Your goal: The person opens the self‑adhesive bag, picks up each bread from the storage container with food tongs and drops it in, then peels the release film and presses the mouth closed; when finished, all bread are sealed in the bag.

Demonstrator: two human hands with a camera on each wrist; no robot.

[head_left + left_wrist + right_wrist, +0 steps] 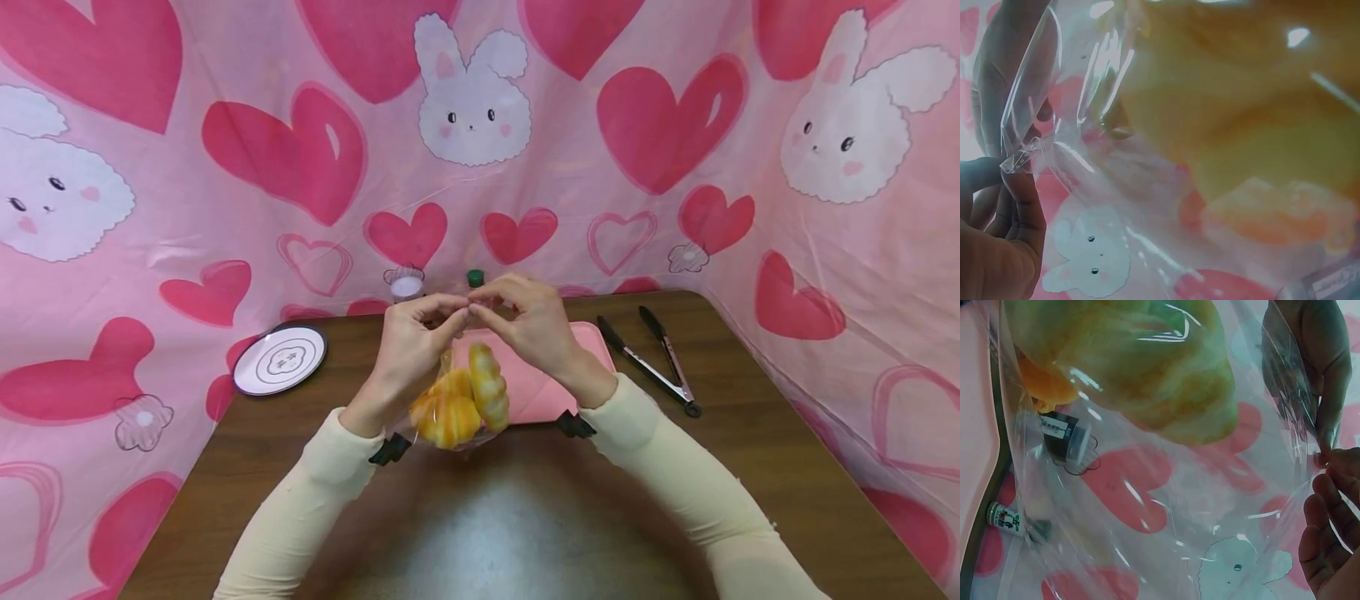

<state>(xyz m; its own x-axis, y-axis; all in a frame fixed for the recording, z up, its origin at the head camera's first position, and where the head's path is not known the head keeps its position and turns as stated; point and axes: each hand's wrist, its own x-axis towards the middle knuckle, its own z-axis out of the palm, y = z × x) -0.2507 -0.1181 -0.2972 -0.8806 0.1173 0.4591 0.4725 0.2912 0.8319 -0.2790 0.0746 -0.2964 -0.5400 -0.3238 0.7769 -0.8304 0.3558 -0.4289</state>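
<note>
Held up above the table is a clear plastic bag point(1172, 487) with bread-like pieces in it. In the head view, one ridged golden-brown piece point(447, 410) lies on the left of the bag and a longer, paler twisted piece point(489, 387) on the right. My left hand point(414, 337) pinches the bag's gathered top edge between thumb and fingers, as the left wrist view shows. Close against it, my right hand point(531, 325) pinches the same edge with thumb and fingertips. The two hands' fingertips nearly meet.
Behind the bag lies a pink tray point(592, 337). Black-tipped tongs point(660, 367) rest to its right, and a white round plate point(281, 360) sits far left. A white-lidded container point(407, 288) and a green-capped bottle point(476, 278) stand at the back, near the hanging cloth point(570, 175).
</note>
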